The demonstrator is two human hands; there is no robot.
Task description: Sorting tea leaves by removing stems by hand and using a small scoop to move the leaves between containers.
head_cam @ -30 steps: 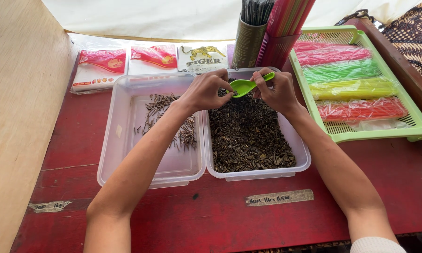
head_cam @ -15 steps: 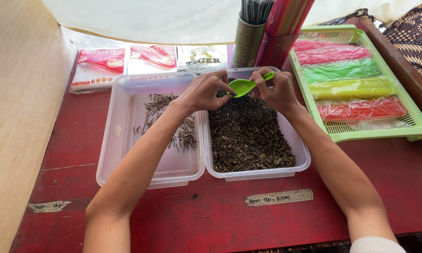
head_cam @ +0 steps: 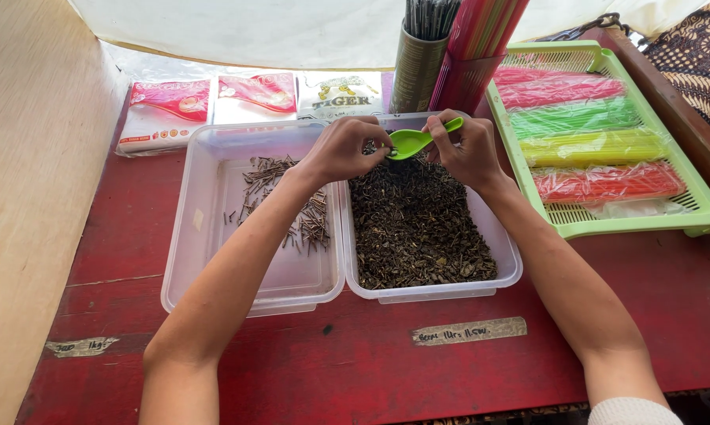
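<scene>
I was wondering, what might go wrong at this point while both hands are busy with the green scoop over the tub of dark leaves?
1. The green scoop is pinched by the right hand while the left hand picks at its bowl; a slip could tip whatever it holds back into the right tub.
2. The left tub of sorted twigs touches it, so flicked bits may land on the wrong side.
3. The cup of straws stands just behind the hands and could be knocked over.

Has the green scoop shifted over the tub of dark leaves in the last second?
No. The green scoop sits over the far end of the clear tub, held by the right hand, left hand at its bowl.
</scene>
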